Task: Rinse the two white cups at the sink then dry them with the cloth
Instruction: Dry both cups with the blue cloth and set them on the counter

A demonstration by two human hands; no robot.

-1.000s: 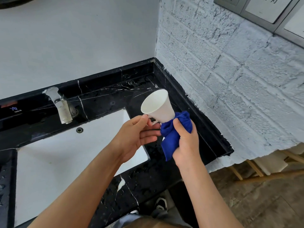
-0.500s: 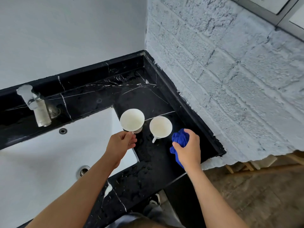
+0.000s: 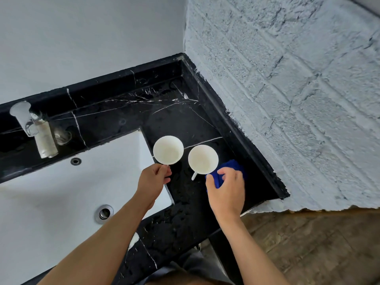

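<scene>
Two white cups stand upright, side by side, on the black marble counter [image 3: 185,120] right of the sink. My left hand [image 3: 153,182] pinches the handle of the left cup [image 3: 168,150], which sits at the sink's corner. The right cup [image 3: 203,159] stands free, its handle pointing toward me. My right hand [image 3: 226,190] presses a crumpled blue cloth [image 3: 230,167] onto the counter just right of that cup, and covers most of the cloth.
The white sink basin [image 3: 51,198] with its drain [image 3: 105,213] fills the lower left; a chrome tap [image 3: 39,132] stands behind it. A rough white brick wall [image 3: 287,99] bounds the counter on the right. The counter top is wet with droplets. Wooden floor lies at lower right.
One second ago I held a cup up against the cloth. Since then both cups stand on the counter, and my right hand has lowered the cloth onto the counter beside the right cup.
</scene>
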